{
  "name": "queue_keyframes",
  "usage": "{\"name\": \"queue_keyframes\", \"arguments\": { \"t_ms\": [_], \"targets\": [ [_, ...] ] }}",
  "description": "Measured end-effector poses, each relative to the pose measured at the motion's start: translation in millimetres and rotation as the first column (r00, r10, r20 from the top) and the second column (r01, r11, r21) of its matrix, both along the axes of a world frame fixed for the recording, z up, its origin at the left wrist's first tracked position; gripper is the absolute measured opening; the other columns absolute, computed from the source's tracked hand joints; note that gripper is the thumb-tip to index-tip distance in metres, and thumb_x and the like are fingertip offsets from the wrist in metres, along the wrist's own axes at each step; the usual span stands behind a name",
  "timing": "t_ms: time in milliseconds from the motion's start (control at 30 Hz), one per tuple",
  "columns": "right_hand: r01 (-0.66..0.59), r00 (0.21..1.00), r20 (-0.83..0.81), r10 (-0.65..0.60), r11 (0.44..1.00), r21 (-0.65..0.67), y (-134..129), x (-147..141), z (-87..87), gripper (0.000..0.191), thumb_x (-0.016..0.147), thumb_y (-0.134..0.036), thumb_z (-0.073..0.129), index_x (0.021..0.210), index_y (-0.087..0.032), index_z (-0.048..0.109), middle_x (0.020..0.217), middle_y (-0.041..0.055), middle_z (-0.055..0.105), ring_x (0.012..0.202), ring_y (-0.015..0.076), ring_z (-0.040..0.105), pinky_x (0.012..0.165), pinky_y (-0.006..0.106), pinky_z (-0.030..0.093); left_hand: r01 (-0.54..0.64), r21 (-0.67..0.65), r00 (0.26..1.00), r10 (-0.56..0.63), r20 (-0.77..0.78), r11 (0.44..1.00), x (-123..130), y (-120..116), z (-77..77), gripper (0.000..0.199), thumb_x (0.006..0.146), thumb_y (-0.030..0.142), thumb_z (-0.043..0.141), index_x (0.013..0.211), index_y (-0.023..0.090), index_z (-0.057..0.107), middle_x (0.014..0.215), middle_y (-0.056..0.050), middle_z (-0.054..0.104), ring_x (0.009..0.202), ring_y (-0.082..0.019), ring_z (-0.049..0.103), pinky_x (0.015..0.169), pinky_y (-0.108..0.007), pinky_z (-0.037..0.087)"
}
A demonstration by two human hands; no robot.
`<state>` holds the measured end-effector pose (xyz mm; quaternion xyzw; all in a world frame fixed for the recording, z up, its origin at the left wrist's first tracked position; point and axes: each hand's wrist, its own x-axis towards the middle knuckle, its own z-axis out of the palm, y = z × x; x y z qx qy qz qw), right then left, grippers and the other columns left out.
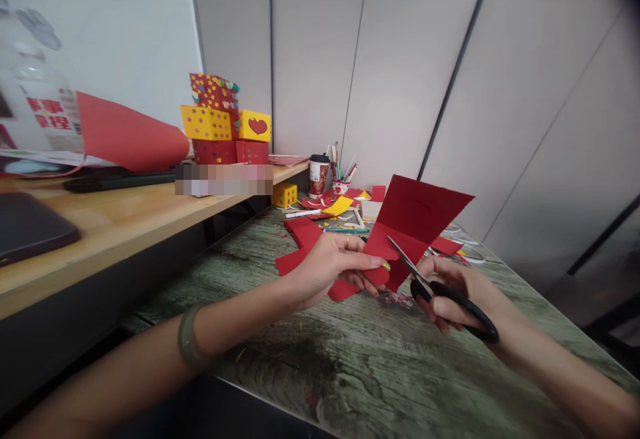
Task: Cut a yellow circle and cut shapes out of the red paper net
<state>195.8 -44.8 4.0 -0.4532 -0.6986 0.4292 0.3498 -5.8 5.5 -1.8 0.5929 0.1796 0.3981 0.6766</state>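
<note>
My left hand (334, 267) pinches a folded piece of red paper (423, 209) between thumb and fingers, above the table. One panel of the paper stands up, away from me, and a faint curved outline shows on it. In my right hand (453, 292) is a pair of scissors (425, 286) with black handles. Its blades point up and left, across the lower part of the red paper. Whether the blades are cutting at this instant I cannot tell. More red paper (303, 242) lies behind my left hand on the table.
On the wooden shelf (125, 209) at left are stacked decorated boxes (210, 122), a curled red sheet (125, 136) and a plastic bottle (47, 102). A lidded paper cup (319, 176), a pen holder (341, 186), a yellow box (285, 195) and paper scraps sit on the table (320, 366) near the wall.
</note>
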Motion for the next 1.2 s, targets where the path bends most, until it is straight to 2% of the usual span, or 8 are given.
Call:
{"name": "queue_keyframes", "arguments": {
  "t_ms": [300,533,733,900,1000,1100,1200],
  "targets": [
    [0.053,0.996,0.069,-0.049,0.997,-0.056,-2.6,-4.8,14.2,0.043,0.053,-0.05,0.068,0.07,-0.021,0.042,0.051,-0.0063,0.044,0.04,0.0064,0.037,0.036,0.018,0.031,-0.012,-0.01,0.998,0.011,-0.064,1.0,-3.5,0.7,6.6,0.01,0.065,0.016,0.063,0.062,0.01,0.056,0.055,-0.003,0.06,0.043,-0.011,0.057,0.04,-0.015,0.042],
    [0.071,0.99,0.13,-0.061,0.995,-0.074,-3.6,0.5,13.6,0.041,0.054,-0.045,0.069,0.074,-0.021,0.043,0.051,-0.0084,0.04,0.039,0.0044,0.034,0.034,0.015,0.03,-0.015,-0.004,0.996,0.015,-0.088,1.0,-5.1,2.2,9.0,0.008,0.064,0.012,0.063,0.062,0.009,0.056,0.053,-0.002,0.059,0.042,-0.011,0.056,0.039,-0.017,0.044],
    [0.133,0.976,0.181,-0.122,0.99,-0.048,-6.1,1.4,16.2,0.041,0.054,-0.044,0.07,0.075,-0.019,0.044,0.048,-0.008,0.043,0.034,0.0044,0.037,0.032,0.016,0.03,-0.027,0.012,0.997,0.028,-0.074,1.0,-5.0,4.7,7.0,0.011,0.065,0.015,0.063,0.061,0.009,0.055,0.055,-0.003,0.059,0.044,-0.009,0.055,0.042,-0.017,0.044],
    [0.215,0.977,0.019,-0.215,0.976,-0.031,-6.5,-5.7,13.5,0.039,0.057,-0.042,0.069,0.075,-0.019,0.043,0.045,-0.008,0.046,0.035,0.0051,0.04,0.034,0.017,0.029,-0.128,0.007,0.985,0.126,0.12,0.992,-3.4,6.1,3.3,0.015,0.074,0.025,0.058,0.077,0.011,0.057,0.064,-0.002,0.059,0.05,-0.006,0.054,0.051,-0.017,0.044],
    [0.276,0.958,-0.085,-0.275,0.961,0.004,-5.7,-14.7,5.9,0.04,0.058,-0.041,0.069,0.076,-0.021,0.041,0.044,-0.0085,0.048,0.034,0.0063,0.042,0.035,0.018,0.032,-0.101,-0.037,0.974,0.106,0.2,0.994,0.8,2.0,0.2,0.021,0.072,0.027,0.06,0.088,0.013,0.054,0.07,-0.002,0.059,0.058,-0.008,0.056,0.057,-0.019,0.044],
    [0.26,0.961,-0.101,-0.259,0.966,-0.001,-5.6,-22.9,-3.6,0.04,0.057,-0.039,0.07,0.076,-0.02,0.04,0.043,-0.008,0.049,0.035,0.0075,0.044,0.036,0.019,0.034,-0.096,-0.06,0.974,0.106,0.201,0.994,6.2,-3.9,-3.5,0.023,0.067,0.023,0.066,0.084,0.013,0.055,0.076,-0.002,0.059,0.062,-0.009,0.056,0.061,-0.02,0.044],
    [0.203,0.974,-0.096,-0.205,0.979,-0.03,-6.0,-28.4,-10.6,0.04,0.056,-0.039,0.071,0.076,-0.019,0.042,0.046,-0.008,0.048,0.036,0.0077,0.045,0.037,0.02,0.036,-0.168,-0.064,0.964,0.178,0.197,0.984,9.0,-6.6,-7.4,0.016,0.068,0.023,0.064,0.077,0.011,0.059,0.072,-0.003,0.06,0.06,-0.007,0.055,0.061,-0.02,0.044]
  ]
}}
